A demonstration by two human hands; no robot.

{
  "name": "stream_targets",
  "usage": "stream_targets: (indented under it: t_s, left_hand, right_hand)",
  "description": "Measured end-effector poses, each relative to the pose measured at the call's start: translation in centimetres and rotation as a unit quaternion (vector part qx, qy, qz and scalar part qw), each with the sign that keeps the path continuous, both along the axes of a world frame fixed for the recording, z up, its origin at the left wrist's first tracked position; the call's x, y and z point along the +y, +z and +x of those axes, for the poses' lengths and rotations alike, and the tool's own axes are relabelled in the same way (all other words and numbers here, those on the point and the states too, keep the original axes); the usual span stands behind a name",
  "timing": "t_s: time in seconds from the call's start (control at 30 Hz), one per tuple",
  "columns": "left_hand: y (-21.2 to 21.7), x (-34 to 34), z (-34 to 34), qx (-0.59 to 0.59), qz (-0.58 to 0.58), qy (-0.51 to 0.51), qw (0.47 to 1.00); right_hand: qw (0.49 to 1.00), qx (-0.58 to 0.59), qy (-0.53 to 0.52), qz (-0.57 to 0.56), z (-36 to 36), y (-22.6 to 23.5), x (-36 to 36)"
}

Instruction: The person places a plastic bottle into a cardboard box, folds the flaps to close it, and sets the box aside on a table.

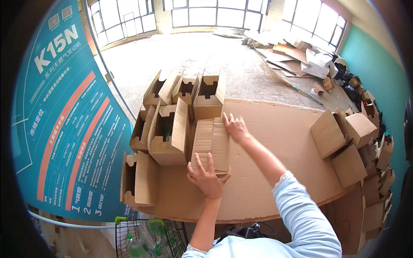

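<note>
A closed brown cardboard box [211, 139] with ribbed flaps folded over its top lies on the cardboard-covered tabletop [275, 146]. My left hand [208, 178] rests at its near end, fingers spread over the top and thumb out by the near right corner. At the far right edge of this box is my right hand [235, 128], its fingers stretched out and touching the edge. Directly left of the box stands an open-topped carton [167, 137] with something dark green inside. Behind it is another open carton [209, 96] with raised flaps.
Several more open cartons, one [140, 178] at the near left, crowd the table's left side. Stacked boxes [344, 137] lean along the right edge. A wire basket [148, 236] of green-capped bottles stands below, beside a teal banner [73, 129]. Flattened cardboard [292, 53] litters the far floor.
</note>
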State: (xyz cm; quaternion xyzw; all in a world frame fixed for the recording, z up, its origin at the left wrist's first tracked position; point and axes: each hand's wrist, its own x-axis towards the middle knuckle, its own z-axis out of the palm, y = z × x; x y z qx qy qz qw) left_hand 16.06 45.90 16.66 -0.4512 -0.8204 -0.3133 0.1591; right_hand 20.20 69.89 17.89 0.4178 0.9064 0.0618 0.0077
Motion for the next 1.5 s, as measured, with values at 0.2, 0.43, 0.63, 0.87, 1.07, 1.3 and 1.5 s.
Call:
stream_targets:
  t_s: [0.2, 0.43, 0.63, 0.87, 1.07, 1.3, 1.5]
  left_hand:
    - [-0.3, 1.5, 0.2, -0.004, 0.002, 0.012, 1.0]
    - [-0.6, 2.8, -0.2, 0.014, -0.008, 0.048, 0.999]
    - [-0.5, 3.8, -2.5, 0.031, -0.016, 0.054, 0.998]
    - [-1.4, 4.1, -2.9, 0.055, -0.035, 0.045, 0.997]
    - [-1.7, 4.1, -2.7, 0.113, 0.004, 0.03, 0.993]
    - [-2.5, 4.4, -2.0, 0.117, -0.027, 0.046, 0.992]
    - [-2.8, 3.7, -3.3, 0.157, -0.045, 0.043, 0.986]
  right_hand:
    - [0.556, 0.604, -0.165, -0.547, 2.4, -8.6, -7.3]
    - [0.592, 0.502, -0.128, -0.617, 0.6, -3.7, -7.7]
    - [0.671, 0.515, -0.109, -0.522, -2.8, -5.7, -5.2]
    - [0.658, 0.45, -0.181, -0.575, 2.1, -6.1, -11.9]
    - [0.667, 0.417, -0.157, -0.597, 18.6, -8.0, -20.3]
    - [0.753, 0.498, -0.304, -0.303, 41.0, -9.4, -17.0]
    - [0.871, 0.352, -0.335, 0.07, 51.1, 1.1, -6.5]
